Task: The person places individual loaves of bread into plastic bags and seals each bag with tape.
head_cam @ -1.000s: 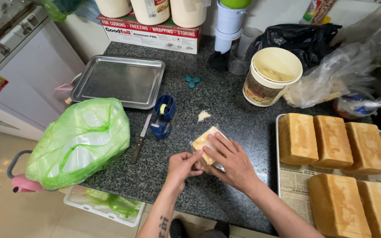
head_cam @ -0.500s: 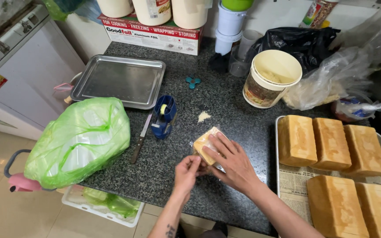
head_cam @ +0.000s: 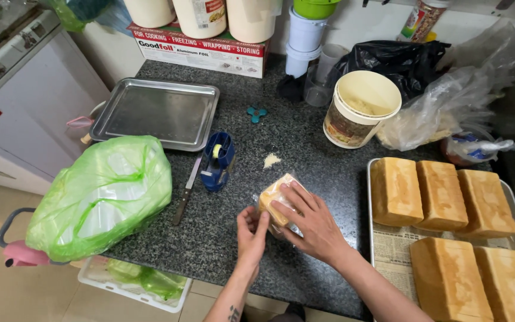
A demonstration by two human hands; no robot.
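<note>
1. The plastic-wrapped bread slice point(head_cam: 274, 197) lies on the dark granite countertop point(head_cam: 305, 149), its long axis running diagonally — near-left to far-right
2. Right hand point(head_cam: 308, 223) presses flat on it, fingers spread; left hand point(head_cam: 250, 231) pinches the wrap at its near edge
3. Tape dispenser point(head_cam: 217, 160) and knife point(head_cam: 186, 189) lie left; a tray of loaves point(head_cam: 448, 220) sits right

1. Your right hand point(head_cam: 311, 223) lies palm down with its fingers point(head_cam: 287, 200) spread and pointing up and to the left, pressing flat.
2. Your right forearm runs from the lower right edge up to that hand.
3. Your left hand point(head_cam: 250, 234) stands on edge just beside the right one, fingertips touching near its thumb.
4. Your left forearm comes up from the bottom edge, bare, with a small dark mark near the wrist.
</note>
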